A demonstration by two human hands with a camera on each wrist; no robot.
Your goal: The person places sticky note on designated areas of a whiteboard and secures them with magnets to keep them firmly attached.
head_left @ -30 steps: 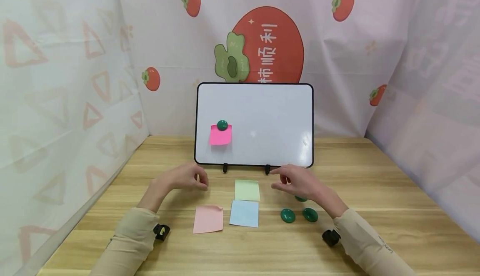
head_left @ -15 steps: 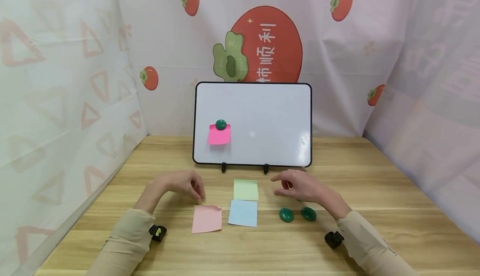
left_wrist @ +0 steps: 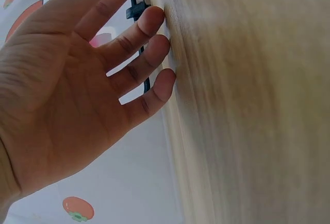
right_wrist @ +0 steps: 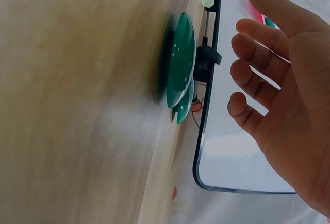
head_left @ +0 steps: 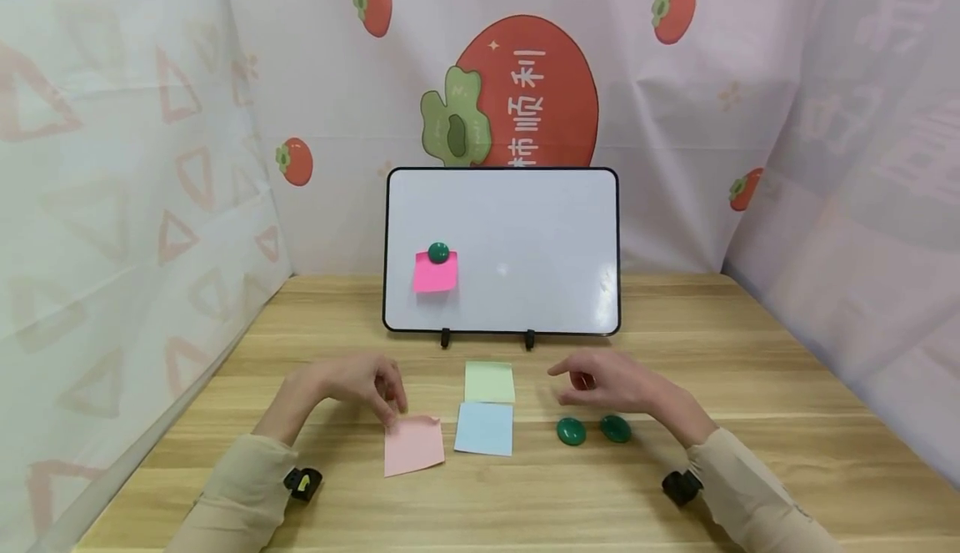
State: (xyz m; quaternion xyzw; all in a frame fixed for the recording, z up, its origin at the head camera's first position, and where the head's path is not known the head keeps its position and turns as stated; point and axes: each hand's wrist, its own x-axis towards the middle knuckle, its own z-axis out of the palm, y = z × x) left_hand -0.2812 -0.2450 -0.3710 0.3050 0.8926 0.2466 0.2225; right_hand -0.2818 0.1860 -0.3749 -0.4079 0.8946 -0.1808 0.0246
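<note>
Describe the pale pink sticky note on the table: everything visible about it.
The pink note is a square of thin pale pink paper lying flat on the wooden table, slightly rotated, left of the blue note with a narrow gap between them. Its top right corner looks curled or creased. No writing shows on it. The left hand is at its top edge, fingertips at or just over the upper left corner; actual contact cannot be confirmed.
</note>
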